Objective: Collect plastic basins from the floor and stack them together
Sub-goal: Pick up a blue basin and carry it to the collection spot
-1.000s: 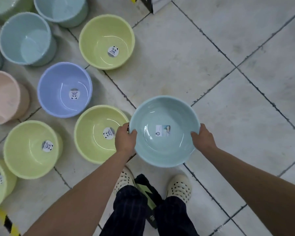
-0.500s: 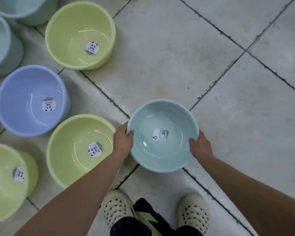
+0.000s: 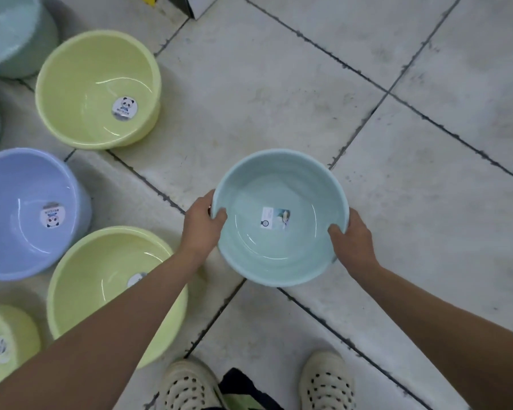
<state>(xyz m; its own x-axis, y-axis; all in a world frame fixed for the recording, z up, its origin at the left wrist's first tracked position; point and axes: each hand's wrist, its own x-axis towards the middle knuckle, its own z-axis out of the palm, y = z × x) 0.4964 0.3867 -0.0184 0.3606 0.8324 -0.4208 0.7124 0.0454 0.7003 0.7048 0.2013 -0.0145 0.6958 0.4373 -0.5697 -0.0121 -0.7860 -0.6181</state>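
A pale teal basin (image 3: 279, 247) with a small label inside is held over the tiled floor in front of me. My left hand (image 3: 202, 226) grips its left rim, thumb inside the bowl. My right hand (image 3: 353, 241) grips the right rim the same way. Whether the basin touches the floor I cannot tell. To the left on the floor stand a yellow-green basin (image 3: 98, 87), a lilac basin (image 3: 21, 211) and a nearer yellow-green basin (image 3: 101, 276), partly hidden under my left forearm.
More basins sit at the left edge: a teal one (image 3: 12, 39) at the top left and a yellow-green one (image 3: 3, 341) at the bottom left. My two white perforated shoes (image 3: 190, 386) stand at the bottom. A box corner (image 3: 190, 2) shows at the top.
The view has shifted right and closer, so the floor basins slid to the left of the frame. Both hands keep their grip on the teal basin.
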